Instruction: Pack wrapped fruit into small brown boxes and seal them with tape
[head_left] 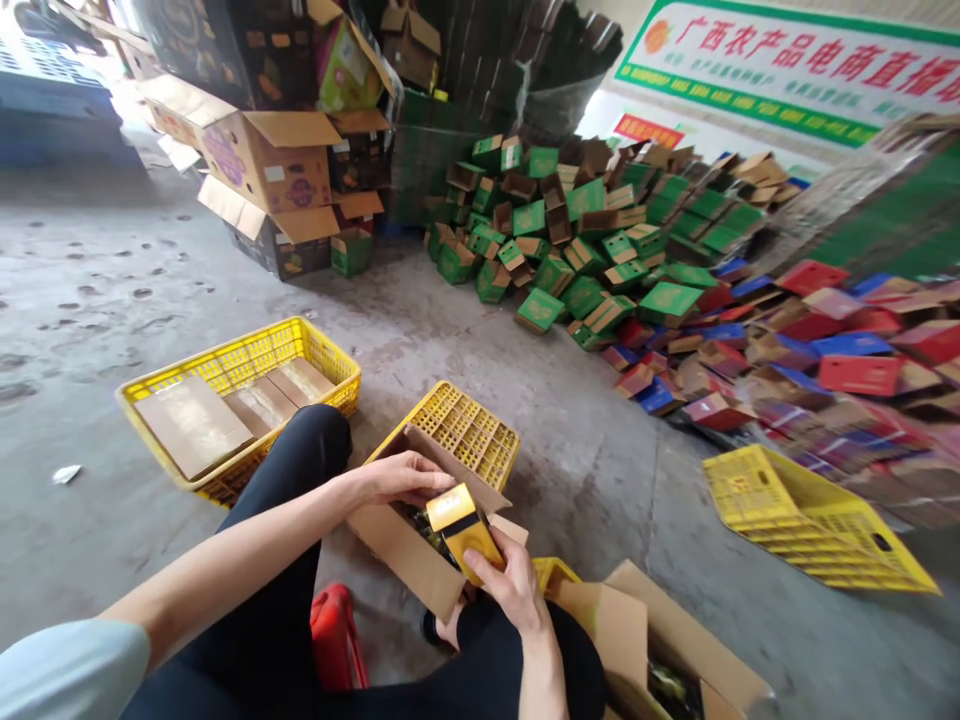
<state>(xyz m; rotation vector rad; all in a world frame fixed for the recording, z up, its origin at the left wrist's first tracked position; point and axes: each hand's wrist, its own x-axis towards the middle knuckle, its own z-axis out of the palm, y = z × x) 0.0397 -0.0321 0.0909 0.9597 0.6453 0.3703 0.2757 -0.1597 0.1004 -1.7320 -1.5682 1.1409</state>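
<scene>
My right hand (514, 580) is closed around a small yellow box with a black band (478, 545), thumb on its front face. The box is tilted above an open brown carton (409, 560) between my legs. My left hand (405, 478) is at the box's shiny gold upper end, its fingers bent and drawn together over the carton's far edge. Whether those fingertips pinch anything is unclear. Dark, glossy items show inside the carton, partly hidden by the small box.
A yellow crate (300, 335) with several brown cartons sits left. An upturned yellow crate (480, 430) lies ahead, another yellow crate (817, 520) on the right. A second open carton (697, 640) stands by my right knee. A red object (334, 635) lies near my legs. Green boxes (540, 310) are heaped beyond.
</scene>
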